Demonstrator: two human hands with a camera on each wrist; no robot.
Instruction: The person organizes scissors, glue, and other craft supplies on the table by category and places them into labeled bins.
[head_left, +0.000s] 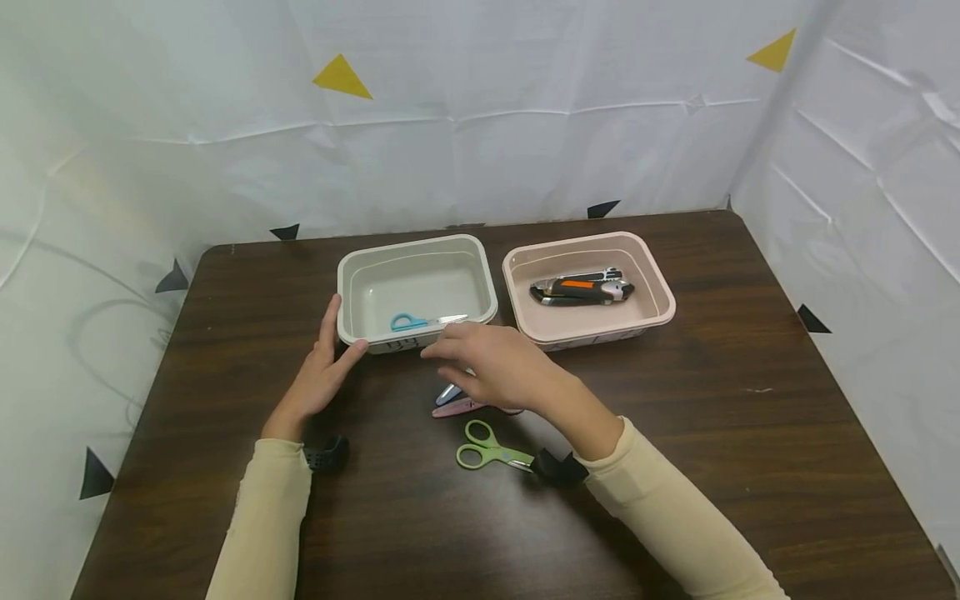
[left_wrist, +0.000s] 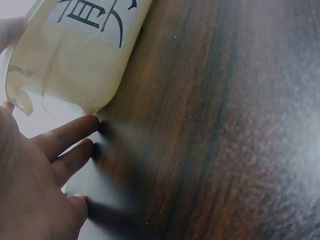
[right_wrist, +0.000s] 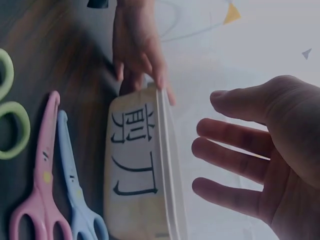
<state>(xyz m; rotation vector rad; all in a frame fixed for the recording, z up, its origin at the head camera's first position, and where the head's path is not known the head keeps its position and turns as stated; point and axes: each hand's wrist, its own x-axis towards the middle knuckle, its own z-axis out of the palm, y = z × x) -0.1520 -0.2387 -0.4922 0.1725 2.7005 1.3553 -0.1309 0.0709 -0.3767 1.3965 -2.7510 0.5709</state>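
Observation:
My left hand [head_left: 316, 379] rests at the left end of a whitish-grey plastic bin [head_left: 417, 247], its thumb at the front rim and its fingers along the side. Inside that bin lies a pair of teal-handled scissors [head_left: 408, 322]. Over the bin's front right edge, my right hand [head_left: 495, 362] hovers; the right wrist view shows its fingers spread loosely with nothing in them. Below it on the table are pink scissors [right_wrist: 45, 172] and light-blue scissors [right_wrist: 74, 177], partly hidden by the hand in the head view. Green scissors [head_left: 487, 451] lie nearer, beside the right wrist.
A pink bin [head_left: 592, 243] stands right of the grey one, holding several utility knives [head_left: 581, 289]. Both bins are near the back of the dark wooden table [head_left: 720, 467]. A white sheet [head_left: 480, 158] hangs behind. The grey bin's front carries a label [right_wrist: 132, 150] with black characters.

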